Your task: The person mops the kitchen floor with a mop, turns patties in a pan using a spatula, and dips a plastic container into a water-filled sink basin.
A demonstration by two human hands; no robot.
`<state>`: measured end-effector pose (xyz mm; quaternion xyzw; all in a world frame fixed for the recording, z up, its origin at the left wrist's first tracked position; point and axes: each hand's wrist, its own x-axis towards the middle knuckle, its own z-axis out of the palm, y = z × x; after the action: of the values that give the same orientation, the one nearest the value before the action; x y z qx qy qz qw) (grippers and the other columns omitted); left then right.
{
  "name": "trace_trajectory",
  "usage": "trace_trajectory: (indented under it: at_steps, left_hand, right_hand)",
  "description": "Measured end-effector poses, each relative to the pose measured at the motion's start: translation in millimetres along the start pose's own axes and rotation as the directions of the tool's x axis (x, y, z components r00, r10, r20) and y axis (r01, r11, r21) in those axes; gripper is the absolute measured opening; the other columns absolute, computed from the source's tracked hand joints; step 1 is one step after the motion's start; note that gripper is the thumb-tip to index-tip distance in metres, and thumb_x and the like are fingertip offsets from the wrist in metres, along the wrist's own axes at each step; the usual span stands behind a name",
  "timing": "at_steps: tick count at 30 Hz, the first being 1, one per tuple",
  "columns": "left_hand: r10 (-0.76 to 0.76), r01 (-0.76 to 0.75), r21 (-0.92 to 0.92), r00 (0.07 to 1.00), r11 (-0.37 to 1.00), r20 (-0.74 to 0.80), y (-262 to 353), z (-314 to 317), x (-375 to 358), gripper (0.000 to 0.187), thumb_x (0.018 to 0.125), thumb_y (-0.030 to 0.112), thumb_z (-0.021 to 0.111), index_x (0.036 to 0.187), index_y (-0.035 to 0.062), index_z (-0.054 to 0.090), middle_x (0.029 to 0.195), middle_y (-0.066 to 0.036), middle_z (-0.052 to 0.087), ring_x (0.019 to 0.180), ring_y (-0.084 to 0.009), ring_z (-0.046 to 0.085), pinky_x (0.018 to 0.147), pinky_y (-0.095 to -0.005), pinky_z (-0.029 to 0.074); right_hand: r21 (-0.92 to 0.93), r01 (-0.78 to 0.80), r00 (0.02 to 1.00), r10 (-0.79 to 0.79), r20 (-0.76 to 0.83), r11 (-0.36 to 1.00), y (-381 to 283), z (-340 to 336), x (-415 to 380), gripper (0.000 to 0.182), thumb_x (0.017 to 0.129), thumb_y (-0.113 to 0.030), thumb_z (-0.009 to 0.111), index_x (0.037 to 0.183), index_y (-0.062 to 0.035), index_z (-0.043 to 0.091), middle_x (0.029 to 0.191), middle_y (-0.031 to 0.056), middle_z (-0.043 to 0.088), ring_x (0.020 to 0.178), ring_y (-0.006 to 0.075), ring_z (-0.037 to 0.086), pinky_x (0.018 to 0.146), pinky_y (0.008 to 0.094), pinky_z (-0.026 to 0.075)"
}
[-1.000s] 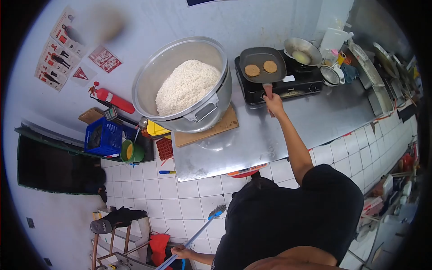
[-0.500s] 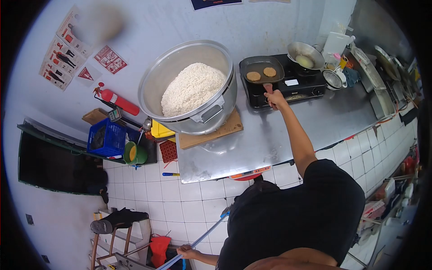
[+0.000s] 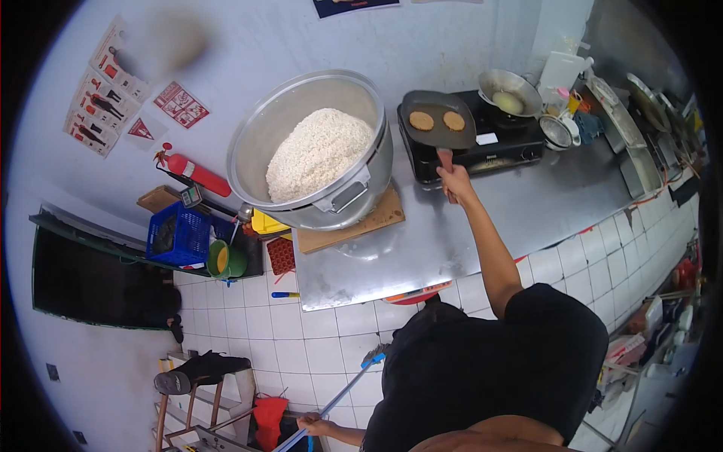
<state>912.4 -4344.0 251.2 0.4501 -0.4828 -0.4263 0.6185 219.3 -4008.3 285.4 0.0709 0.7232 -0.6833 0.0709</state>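
Observation:
My right hand [image 3: 454, 183] is wrapped round the handle of a dark square pan [image 3: 439, 135], which is over the left side of the black gas stove [image 3: 512, 154]. Two round brown patties [image 3: 422, 120] lie in the pan. At the bottom of the view, my left hand [image 3: 312, 424] holds a blue pole [image 3: 339, 395] with a brush head near the floor. A metal wok [image 3: 493, 81] with pale content sits on the stove's right burner.
A large metal pot [image 3: 252, 151] of white rice stands on a wooden board [image 3: 350, 233] on the steel table [image 3: 452, 233]. Strainers [image 3: 556, 133] are right of the stove. Left are a blue crate [image 3: 188, 233], a green bucket [image 3: 236, 262] and a fire extinguisher [image 3: 197, 172].
The pan has tilted and shifted slightly, with its handle lower, and my right hand has moved a little toward me. The patties sit differently in it. The brush head shows more.

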Motion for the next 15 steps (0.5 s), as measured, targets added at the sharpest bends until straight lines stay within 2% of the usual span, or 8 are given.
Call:
trace_trajectory:
  at_steps: [1,2,4,6,7,10,13,15]
  left_hand:
    - [-0.011,0.01,0.006,0.997,1.0,0.072,11.8,3.9,0.3,0.03,0.095,0.027,0.048,0.072,0.0094,0.039,0.05,0.002,0.026,0.041,-0.0089,0.027,0.039,-0.0253,0.019]
    - [0.032,-0.025,0.076,0.994,0.997,-0.105,14.2,16.6,-3.9,0.032,0.096,0.026,0.047,0.07,0.0106,0.036,0.049,0.002,0.026,0.041,-0.0088,0.028,0.039,-0.0251,0.018]
    - [-0.005,0.006,0.042,1.0,0.999,-0.007,9.8,9.7,1.9,0.033,0.096,0.026,0.046,0.069,0.0112,0.034,0.049,0.002,0.027,0.041,-0.0093,0.028,0.04,-0.0257,0.019]
    - [0.023,-0.03,0.073,0.996,0.997,0.084,3.0,0.5,0.5,0.032,0.096,0.027,0.046,0.07,0.0106,0.035,0.049,0.001,0.028,0.041,-0.0097,0.029,0.04,-0.026,0.019]
    - [0.035,-0.048,0.092,0.99,0.995,0.134,6.6,1.3,-1.5,0.032,0.096,0.027,0.046,0.071,0.0103,0.035,0.049,0.001,0.028,0.041,-0.0098,0.029,0.04,-0.0262,0.019]
    - [0.016,-0.013,0.085,0.999,0.996,-0.04,12.6,20.5,-12.8,0.033,0.096,0.028,0.045,0.07,0.01,0.035,0.048,0.001,0.028,0.041,-0.0097,0.028,0.04,-0.0263,0.019]
    - [0.06,-0.061,0.11,0.998,0.992,0.009,10.3,15.7,-8.4,0.032,0.096,0.027,0.045,0.07,0.0098,0.035,0.048,0.001,0.028,0.041,-0.0095,0.028,0.04,-0.0263,0.019]
    - [0.053,-0.046,0.111,0.997,0.993,-0.059,20.0,22.3,-11.0,0.033,0.096,0.028,0.045,0.07,0.0103,0.034,0.048,0.001,0.028,0.041,-0.0096,0.028,0.04,-0.0262,0.02]
  right_hand:
    - [-0.029,0.027,1.0,-0.027,0.008,0.999,-0.4,-1.9,12.3,0.027,0.09,-0.021,0.065,0.077,-0.0013,0.054,0.056,0.0012,0.049,0.039,0.0113,0.047,0.036,0.029,0.038]
    - [-0.06,0.058,0.998,-0.057,0.02,0.997,0.0,-3.4,22.8,0.027,0.09,-0.021,0.065,0.077,-0.001,0.054,0.056,0.0014,0.05,0.039,0.0115,0.047,0.036,0.0292,0.038]
    - [-0.157,0.031,0.999,-0.036,-0.027,0.987,-12.0,-6.4,18.1,0.026,0.09,-0.021,0.065,0.08,0.0005,0.056,0.057,0.0022,0.052,0.039,0.0121,0.049,0.036,0.0294,0.04]
    - [-0.279,0.042,0.998,-0.055,-0.04,0.959,-26.8,-10.5,5.4,0.026,0.09,-0.022,0.065,0.082,0.0014,0.057,0.058,0.003,0.053,0.04,0.0125,0.05,0.037,0.0294,0.041]
    - [-0.227,0.029,0.998,-0.04,-0.044,0.974,-21.3,-12.0,5.1,0.027,0.089,-0.023,0.066,0.082,0.0025,0.058,0.057,0.0034,0.054,0.04,0.0132,0.052,0.038,0.03,0.042]
    - [-0.256,0.038,0.998,-0.049,-0.034,0.966,-12.3,-17.0,15.4,0.028,0.089,-0.023,0.066,0.08,0.0026,0.059,0.054,0.0039,0.055,0.04,0.0137,0.053,0.038,0.0305,0.042]
    - [-0.341,-0.014,1.0,0.005,-0.026,0.94,-7.6,-15.3,41.0,0.029,0.089,-0.023,0.066,0.078,0.0026,0.059,0.052,0.0042,0.055,0.04,0.0138,0.053,0.038,0.0305,0.043]
    - [-0.323,-0.003,1.0,-0.002,-0.016,0.947,2.0,-13.7,54.5,0.03,0.089,-0.023,0.066,0.077,0.0029,0.059,0.052,0.0049,0.055,0.04,0.0141,0.053,0.038,0.0305,0.042]
